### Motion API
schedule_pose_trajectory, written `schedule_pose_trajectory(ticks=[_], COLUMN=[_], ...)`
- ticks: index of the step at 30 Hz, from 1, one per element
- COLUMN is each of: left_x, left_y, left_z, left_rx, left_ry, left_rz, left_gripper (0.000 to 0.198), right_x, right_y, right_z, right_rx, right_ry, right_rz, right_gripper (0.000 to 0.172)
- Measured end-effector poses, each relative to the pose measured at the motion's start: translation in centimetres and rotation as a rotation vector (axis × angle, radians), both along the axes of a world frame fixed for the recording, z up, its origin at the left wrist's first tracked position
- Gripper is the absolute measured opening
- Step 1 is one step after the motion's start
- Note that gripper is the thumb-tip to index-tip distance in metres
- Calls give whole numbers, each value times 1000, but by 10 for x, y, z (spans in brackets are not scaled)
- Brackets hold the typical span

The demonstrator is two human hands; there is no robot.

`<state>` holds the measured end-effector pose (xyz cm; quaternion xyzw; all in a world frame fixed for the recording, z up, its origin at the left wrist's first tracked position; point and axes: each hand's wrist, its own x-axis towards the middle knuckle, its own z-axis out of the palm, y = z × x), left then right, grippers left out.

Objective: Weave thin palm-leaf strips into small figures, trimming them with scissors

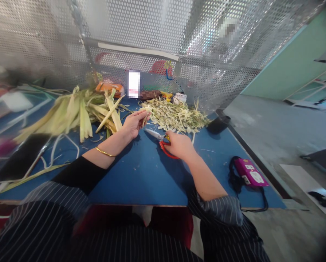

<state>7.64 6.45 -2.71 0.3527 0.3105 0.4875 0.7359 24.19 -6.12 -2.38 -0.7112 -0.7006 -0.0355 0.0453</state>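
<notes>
My right hand (pixel 179 145) grips a pair of scissors with red handles (pixel 168 150); the silver blades (pixel 153 134) point left, toward my other hand. Pinched in the fingers of my left hand (pixel 135 123) is a small piece of corn husk (pixel 145 120), partly hidden by the fingers. Just beyond both hands lies a heap of cut husk strips (pixel 176 114), pale green and cream. Left of my left hand, long uncut corn husks (pixel 67 112) spread over the blue table (pixel 141 174).
A perforated metal screen (pixel 152 25) rises behind the table. At its foot stand a lit phone (pixel 133 84) and an orange packet (pixel 110 87). A black cup-like object (pixel 219 124) and a magenta box (pixel 251 172) with black cord are on the right. White cords (pixel 53 147) lie left.
</notes>
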Motion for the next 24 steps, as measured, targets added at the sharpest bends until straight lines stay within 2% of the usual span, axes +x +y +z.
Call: schedule_pose_trajectory(ticks=[3,6,8,10,12,14,18,21,24], left_x=[2,5,8,12,16,18,20,21,22], left_y=[-6,-14,-21,-29,-38,-46,-56,-58,-59], left_z=[1,1,1,1,2,3,4,4,2], left_rx=[-16,-10,28,95,195,309,391,350,238], left_ry=[44,100,165,245,324,389,483,497,416], left_rz=[-16,-43,-73,-108,-158,-213,-251,-297,-336], left_gripper=[14,16,18,17,14,13,10,13,13], right_x=[0,4,8,10,9,6,1,-1,-3], right_y=[-2,-2,0,3,5,6,6,6,6], right_z=[-2,1,4,5,4,2,0,0,-1], right_rx=[-16,108,252,329,294,238,250,277,301], right_ry=[-1,134,367,724,1069,1267,1339,1327,1372], right_rz=[140,75,-18,-50,-43,-41,-86,-92,-76], right_gripper=[36,31,33,36,38,36,32,28,25])
